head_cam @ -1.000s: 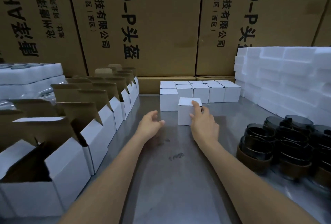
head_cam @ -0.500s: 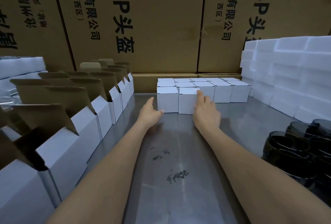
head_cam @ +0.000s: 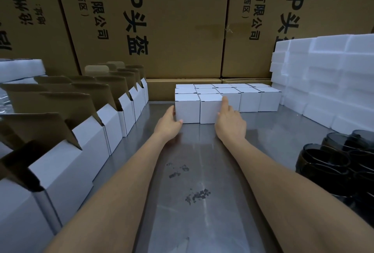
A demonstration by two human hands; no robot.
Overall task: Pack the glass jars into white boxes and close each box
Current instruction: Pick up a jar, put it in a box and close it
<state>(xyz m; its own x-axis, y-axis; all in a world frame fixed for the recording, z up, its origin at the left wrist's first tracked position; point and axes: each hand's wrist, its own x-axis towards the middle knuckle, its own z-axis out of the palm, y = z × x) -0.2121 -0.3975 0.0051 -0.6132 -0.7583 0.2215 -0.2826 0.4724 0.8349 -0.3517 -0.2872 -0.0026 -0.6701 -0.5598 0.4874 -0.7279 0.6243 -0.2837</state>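
Note:
Several closed white boxes stand in rows at the back of the metal table [head_cam: 202, 171]. The two front ones sit side by side: a left box [head_cam: 187, 108] and a right box [head_cam: 209, 109]. My left hand [head_cam: 169, 124] touches the left box's left side and lower corner with straight fingers. My right hand [head_cam: 230, 121] presses the right box's right edge with its fingers extended. Dark glass jars [head_cam: 340, 161] cluster at the right edge. Open white boxes [head_cam: 109, 125] with raised brown flaps line the left side.
Big brown cartons [head_cam: 182, 20] wall off the back. White foam blocks [head_cam: 327, 78] are stacked at the right, more foam [head_cam: 20, 68] at the far left. Dark smudges [head_cam: 198, 194] mark the table's middle.
My right hand pushed a closed box back until it stands beside the front left box. My left hand moved forward to the left box's side. The camera has come closer.

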